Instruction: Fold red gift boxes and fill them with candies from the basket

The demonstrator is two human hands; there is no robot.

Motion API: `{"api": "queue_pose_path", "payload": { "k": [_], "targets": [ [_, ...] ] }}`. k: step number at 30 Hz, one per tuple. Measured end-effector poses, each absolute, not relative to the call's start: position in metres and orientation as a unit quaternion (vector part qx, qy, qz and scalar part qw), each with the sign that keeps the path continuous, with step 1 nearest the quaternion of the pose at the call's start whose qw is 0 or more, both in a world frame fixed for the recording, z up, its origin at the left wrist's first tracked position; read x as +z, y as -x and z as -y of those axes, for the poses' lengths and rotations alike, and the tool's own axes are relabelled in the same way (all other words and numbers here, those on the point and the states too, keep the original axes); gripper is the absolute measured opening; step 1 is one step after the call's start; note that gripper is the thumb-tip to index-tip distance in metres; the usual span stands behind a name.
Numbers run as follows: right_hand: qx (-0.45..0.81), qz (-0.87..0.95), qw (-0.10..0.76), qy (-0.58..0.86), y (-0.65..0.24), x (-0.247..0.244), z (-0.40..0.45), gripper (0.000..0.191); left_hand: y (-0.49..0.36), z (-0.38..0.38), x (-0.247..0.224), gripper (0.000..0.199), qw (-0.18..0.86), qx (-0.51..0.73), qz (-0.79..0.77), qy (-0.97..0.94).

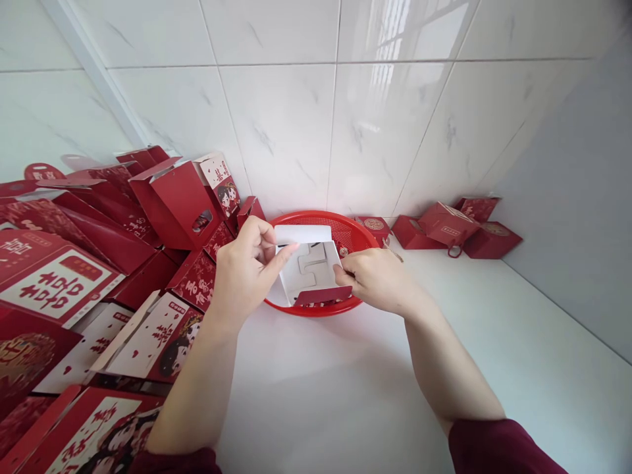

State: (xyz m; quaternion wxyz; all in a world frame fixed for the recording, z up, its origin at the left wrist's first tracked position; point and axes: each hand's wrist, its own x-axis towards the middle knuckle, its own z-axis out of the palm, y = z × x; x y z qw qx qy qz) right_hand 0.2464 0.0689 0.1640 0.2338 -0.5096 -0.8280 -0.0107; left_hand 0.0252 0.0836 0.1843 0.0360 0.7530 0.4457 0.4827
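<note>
Between my hands is a small gift box point(323, 268), red outside and white within, its top open towards me so that the interlocked bottom flaps show. My left hand point(249, 266) pinches its left upper edge between thumb and fingers. On the opposite side my right hand point(378, 276) grips the right wall, with the thumb against the inside. The box is held over a red plastic basket point(296, 216), which has perforated walls. Small pieces, too small to name, show in the basket beside and below the box.
Many red and white gift boxes point(170, 204) with Chinese characters and cartoon figures crowd the left side. Several small red boxes point(449, 224) stand by the wall at right. A tiled wall point(281, 131) rises behind the white tabletop point(320, 395); a grey panel point(577, 197) bounds the right.
</note>
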Motion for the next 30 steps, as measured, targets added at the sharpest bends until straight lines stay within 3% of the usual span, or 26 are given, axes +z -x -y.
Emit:
{"api": "queue_pose_path", "payload": {
  "k": [4, 8, 11, 18, 23, 27, 30],
  "targets": [
    [-0.011, 0.835, 0.229, 0.500, -0.249, 0.166, -0.065, 0.037, -0.022, -0.089, 0.182, 0.011, -0.004, 0.516, -0.376, -0.770],
    [-0.018, 0.849, 0.234, 0.473, -0.252, 0.169, -0.062, 0.038, -0.023, -0.088, 0.185, 0.034, -0.111, 0.445, -0.355, -0.814],
    [-0.053, 0.852, 0.248, 0.458, -0.252, 0.170, -0.061, 0.038, -0.024, -0.085, 0.188, 0.033, -0.171, 0.383, -0.383, -0.823],
    [-0.050, 0.847, 0.328, 0.415, -0.243, 0.168, -0.058, 0.038, -0.015, -0.091, 0.187, 0.020, -0.077, 0.409, -0.360, -0.835],
    [0.037, 0.850, 0.413, 0.325, -0.240, 0.173, -0.055, 0.031, -0.006, -0.093, 0.186, 0.020, -0.178, 0.396, -0.415, -0.799],
    [0.019, 0.885, 0.382, 0.268, -0.241, 0.174, -0.059, 0.053, -0.002, -0.090, 0.188, 0.025, -0.216, 0.378, -0.454, -0.778],
    [-0.011, 0.897, 0.341, 0.280, -0.242, 0.173, -0.062, 0.042, -0.002, -0.087, 0.189, 0.025, -0.166, 0.365, -0.470, -0.786]
  ]
}}
